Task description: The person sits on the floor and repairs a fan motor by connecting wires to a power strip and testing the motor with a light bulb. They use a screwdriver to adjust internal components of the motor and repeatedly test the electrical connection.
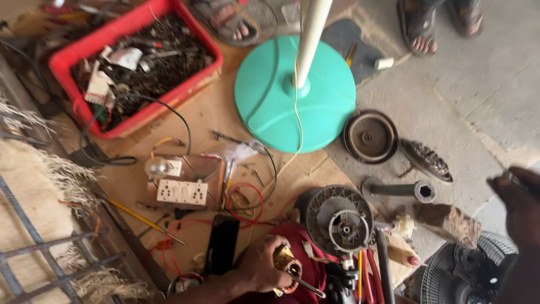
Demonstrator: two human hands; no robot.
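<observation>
My left hand [261, 269] is at the bottom centre, closed round a screwdriver [289, 270] with a yellowish handle whose metal shaft points down to the right. Just to its right lies a grey round fan motor [339, 220] on a dark red cloth [298, 247]. My right hand [520, 205] is raised at the right edge, dark and curled. Something small may sit at its fingertips, but I cannot make it out. It hovers above a black fan guard [467, 273].
A teal fan base [295, 95] with a white pole [312, 39] stands on cardboard [202, 112]. A red crate [73, 53] holds several scrap parts. Also nearby: socket board [181, 192], bulb [156, 167], black phone [222, 243], round motor cover [369, 135], metal tube [396, 190]. Other people's sandalled feet [419, 25] are at the top.
</observation>
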